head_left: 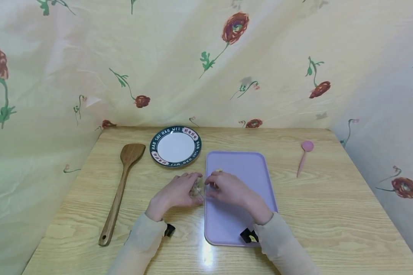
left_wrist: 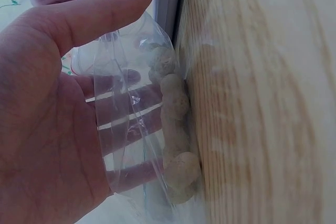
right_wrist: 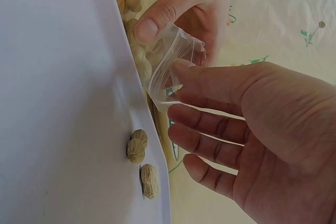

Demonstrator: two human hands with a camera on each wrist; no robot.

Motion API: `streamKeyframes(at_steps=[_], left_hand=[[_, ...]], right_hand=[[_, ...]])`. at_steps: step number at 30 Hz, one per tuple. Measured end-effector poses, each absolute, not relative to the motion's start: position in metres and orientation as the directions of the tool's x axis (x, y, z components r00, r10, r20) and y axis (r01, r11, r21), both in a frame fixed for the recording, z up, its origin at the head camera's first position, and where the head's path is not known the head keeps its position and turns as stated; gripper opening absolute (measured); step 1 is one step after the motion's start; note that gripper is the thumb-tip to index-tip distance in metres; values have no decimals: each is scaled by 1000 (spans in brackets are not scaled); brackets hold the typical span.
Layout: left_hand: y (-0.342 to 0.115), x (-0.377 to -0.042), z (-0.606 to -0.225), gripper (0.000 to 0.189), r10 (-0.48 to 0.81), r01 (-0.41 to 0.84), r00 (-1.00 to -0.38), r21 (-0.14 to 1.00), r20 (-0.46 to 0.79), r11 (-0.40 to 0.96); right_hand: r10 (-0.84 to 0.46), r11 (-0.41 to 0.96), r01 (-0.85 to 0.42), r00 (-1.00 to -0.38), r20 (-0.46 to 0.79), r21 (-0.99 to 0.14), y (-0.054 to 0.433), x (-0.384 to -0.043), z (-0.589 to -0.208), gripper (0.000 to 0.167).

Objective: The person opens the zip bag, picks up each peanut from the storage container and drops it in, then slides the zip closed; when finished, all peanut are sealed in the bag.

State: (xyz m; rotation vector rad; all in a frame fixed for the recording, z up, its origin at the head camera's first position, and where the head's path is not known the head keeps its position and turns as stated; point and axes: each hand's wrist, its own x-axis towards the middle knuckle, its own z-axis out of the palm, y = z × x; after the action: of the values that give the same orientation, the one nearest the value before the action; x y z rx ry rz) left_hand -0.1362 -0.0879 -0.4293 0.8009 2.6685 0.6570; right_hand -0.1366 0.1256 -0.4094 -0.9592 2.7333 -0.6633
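Observation:
A clear zip-lock bag (left_wrist: 137, 124) with several unshelled peanuts (left_wrist: 177, 103) inside rests on the table at the tray's left edge. My left hand (head_left: 181, 191) holds it from the side, thumb in front and fingers spread behind it. My right hand (head_left: 231, 190) pinches the bag's zip edge between thumb and index finger, its other fingers loosely bent, as the right wrist view shows. Two peanuts (right_wrist: 149, 181) lie on the lilac tray (head_left: 241, 225) near its rim, below the right hand. In the head view the hands cover most of the bag.
A dark-rimmed plate (head_left: 176, 146) stands behind the hands, left of the tray. Far left lies a wooden spatula (head_left: 122, 187). A small pink spoon (head_left: 303, 156) is on the right of the wooden table (head_left: 330, 214). Flowered cloth (head_left: 179, 68) hangs around the table.

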Motion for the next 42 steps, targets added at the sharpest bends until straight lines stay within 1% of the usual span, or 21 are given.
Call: streamKeyframes(at_steps=[9, 20, 25, 28, 35, 39, 42], left_hand=[[-88, -137, -429, 78, 569, 447, -812, 487, -131, 750], [-88, -136, -428, 78, 556, 422, -817, 496, -155, 759], [-88, -136, -428, 77, 560, 428, -815, 494, -150, 756], [-88, -136, -428, 77, 562, 430, -813, 493, -153, 756], [-89, -135, -428, 76, 560, 427, -814, 496, -154, 756], [-89, -135, -427, 76, 561, 424, -813, 502, -155, 754], [-89, -135, -427, 76, 562, 426, -813, 501, -153, 753]], right_hand=[[-620, 693, -527, -784, -33, -492, 127, -138, -405, 28], [-577, 708, -474, -815, -42, -523, 137, -145, -402, 29], [-531, 720, -436, -847, -24, -540, 144, -151, -401, 27], [-497, 736, -414, -868, -12, -536, 149, -154, -402, 26], [-403, 803, -351, -915, -5, -482, 155, -161, -409, 27], [-370, 824, -329, -929, 2, -462, 158, -165, -415, 31], [-364, 829, -328, -931, 8, -453, 160, -167, -419, 31]])
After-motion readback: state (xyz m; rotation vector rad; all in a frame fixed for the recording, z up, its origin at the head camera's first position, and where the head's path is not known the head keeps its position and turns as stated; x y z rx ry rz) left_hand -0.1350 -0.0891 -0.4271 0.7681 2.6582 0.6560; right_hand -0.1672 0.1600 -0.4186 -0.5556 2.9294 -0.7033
